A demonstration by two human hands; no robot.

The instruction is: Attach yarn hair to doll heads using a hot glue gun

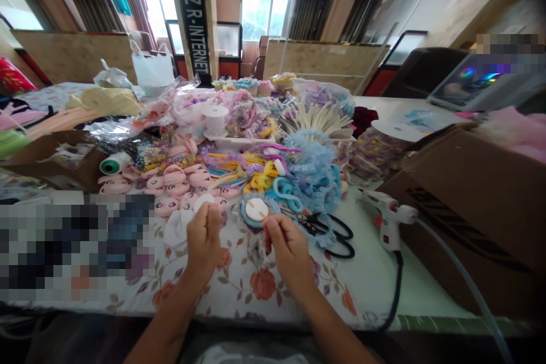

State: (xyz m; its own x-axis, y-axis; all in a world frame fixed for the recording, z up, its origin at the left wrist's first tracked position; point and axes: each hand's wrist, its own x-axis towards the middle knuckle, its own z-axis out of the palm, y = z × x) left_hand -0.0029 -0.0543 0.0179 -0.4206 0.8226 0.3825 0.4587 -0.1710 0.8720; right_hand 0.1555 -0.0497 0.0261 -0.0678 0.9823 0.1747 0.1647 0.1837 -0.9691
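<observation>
My left hand [205, 236] is closed in a pinch above the flowered cloth, beside a white round piece [203, 201]; what its fingers hold is too small to name. My right hand [286, 242] has its fingers pressed together at the lower right edge of a round piece [257, 211] with a white middle and a blue ruffled rim. Whether the fingers grip that rim or something small beside it is unclear. Black-handled scissors [341, 236] lie right of my right hand. Pink doll faces [173, 185] lie behind my left hand.
Blue ruffled trim [313, 173], yarn and bagged craft parts are heaped at the back. A glue gun [386, 216] with a cord stands at the right, next to a large cardboard box [473, 210]. A white spool [216, 120] stands in the heap.
</observation>
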